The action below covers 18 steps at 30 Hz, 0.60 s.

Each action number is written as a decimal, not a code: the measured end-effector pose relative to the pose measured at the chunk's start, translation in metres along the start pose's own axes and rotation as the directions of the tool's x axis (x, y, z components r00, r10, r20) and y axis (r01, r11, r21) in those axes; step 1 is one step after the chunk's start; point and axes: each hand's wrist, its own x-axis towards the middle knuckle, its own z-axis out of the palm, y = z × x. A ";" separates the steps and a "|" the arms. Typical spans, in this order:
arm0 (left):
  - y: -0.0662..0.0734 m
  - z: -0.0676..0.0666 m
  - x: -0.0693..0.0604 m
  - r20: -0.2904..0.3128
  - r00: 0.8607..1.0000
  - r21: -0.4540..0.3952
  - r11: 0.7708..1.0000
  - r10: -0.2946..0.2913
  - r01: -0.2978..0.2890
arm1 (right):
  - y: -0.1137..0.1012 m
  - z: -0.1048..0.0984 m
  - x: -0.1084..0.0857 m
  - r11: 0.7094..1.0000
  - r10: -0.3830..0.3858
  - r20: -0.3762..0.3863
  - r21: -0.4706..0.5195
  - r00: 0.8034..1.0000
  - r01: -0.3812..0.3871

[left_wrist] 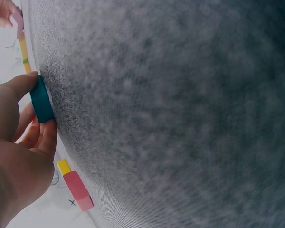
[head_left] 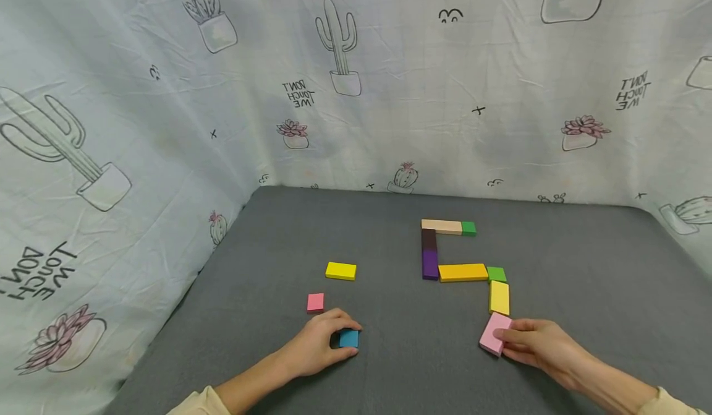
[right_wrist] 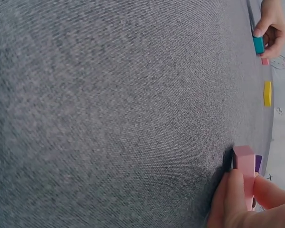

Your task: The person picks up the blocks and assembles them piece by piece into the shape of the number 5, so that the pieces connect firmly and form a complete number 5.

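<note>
Grey counter [head_left: 400,353], bent block row [head_left: 463,273]
Right hand [head_left: 541,344] pinches pink block [head_left: 492,325], likely freeing its row-facing end; left hand [head_left: 318,346] grips blue block [head_left: 349,339].

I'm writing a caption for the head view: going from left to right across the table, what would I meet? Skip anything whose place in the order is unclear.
Left hand → blue block → purple block → orange block → pink block → right hand.
</note>
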 end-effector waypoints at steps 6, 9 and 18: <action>0.001 -0.001 0.000 0.011 1.000 -0.003 1.000 -0.005 0.005 | -0.003 0.005 -0.001 0.999 -0.037 -0.015 -0.005 0.999 0.037; 0.002 -0.001 0.000 0.014 1.000 -0.003 1.000 -0.005 0.005 | -0.004 0.008 -0.001 0.999 -0.021 -0.040 0.023 0.999 0.022; 0.001 0.001 0.001 0.036 0.998 -0.010 0.999 -0.049 0.049 | -0.010 0.011 -0.002 1.000 0.013 -0.078 0.017 0.997 -0.012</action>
